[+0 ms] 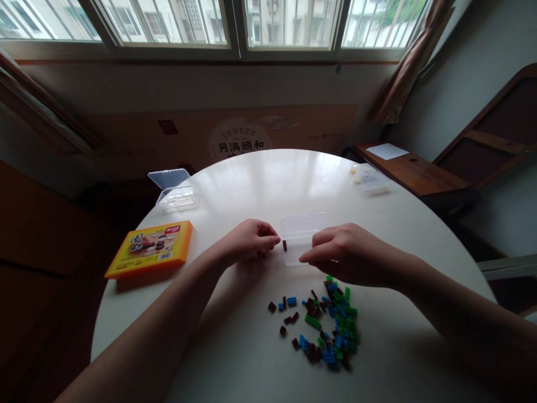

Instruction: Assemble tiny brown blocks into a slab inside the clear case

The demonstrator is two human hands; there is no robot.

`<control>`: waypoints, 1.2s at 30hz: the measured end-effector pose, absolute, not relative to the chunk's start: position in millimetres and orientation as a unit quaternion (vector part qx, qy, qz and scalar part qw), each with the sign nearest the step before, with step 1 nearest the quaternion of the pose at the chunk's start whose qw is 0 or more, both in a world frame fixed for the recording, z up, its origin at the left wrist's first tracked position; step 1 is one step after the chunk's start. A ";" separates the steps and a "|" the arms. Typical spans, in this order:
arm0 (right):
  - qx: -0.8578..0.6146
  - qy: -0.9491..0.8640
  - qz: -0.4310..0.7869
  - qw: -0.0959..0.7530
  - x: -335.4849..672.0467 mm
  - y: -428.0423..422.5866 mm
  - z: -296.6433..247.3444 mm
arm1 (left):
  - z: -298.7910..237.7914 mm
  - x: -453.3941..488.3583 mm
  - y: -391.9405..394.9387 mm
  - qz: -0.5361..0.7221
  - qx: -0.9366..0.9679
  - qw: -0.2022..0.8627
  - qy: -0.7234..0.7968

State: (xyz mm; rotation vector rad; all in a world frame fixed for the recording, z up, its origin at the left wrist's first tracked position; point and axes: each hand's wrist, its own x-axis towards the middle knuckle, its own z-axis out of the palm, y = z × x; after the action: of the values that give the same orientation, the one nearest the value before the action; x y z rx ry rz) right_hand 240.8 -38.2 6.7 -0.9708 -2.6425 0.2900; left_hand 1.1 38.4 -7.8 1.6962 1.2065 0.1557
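A small clear plastic box (297,257) stands with its lid raised in the middle of the table. One dark brown brick (285,245) is at its left side. My left hand (254,239) is just left of the box, fingers curled and thumb tip against the forefinger; what it pinches, if anything, does not show. Over the box's right part is my right hand (342,251), its fingers drawn together and pointing left; anything between them is hidden. Below the hands lies a loose pile of small green, blue and brown building bricks (342,330), with several strays to its left.
The round white table (235,190) carries a yellow-orange game box (151,249) at left. Behind it stands an open clear box (178,198). Another clear container (371,179) with small pale pieces sits at the back right. A wooden side table (419,173) is beyond the right edge.
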 end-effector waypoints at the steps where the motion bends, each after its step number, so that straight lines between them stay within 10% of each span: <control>1: -0.324 -0.929 0.112 0.141 242.3 -41.5 12.2 | -6.6 0.8 37.2 0.050 0.715 0.478 0.508; 8: -0.288 -0.943 0.161 0.044 238.1 -58.2 29.6 | 11.5 -8.9 26.0 -0.087 0.829 0.257 0.489; 36: -0.303 -0.937 0.172 0.015 235.4 -51.8 21.1 | 27.5 4.7 -4.4 -0.266 0.849 0.270 0.367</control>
State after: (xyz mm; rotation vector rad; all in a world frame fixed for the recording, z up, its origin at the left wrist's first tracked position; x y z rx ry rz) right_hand 235.4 -51.8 21.1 -0.9428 -2.9165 0.5342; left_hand 4.7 -4.4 27.5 2.2890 0.9901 -0.7167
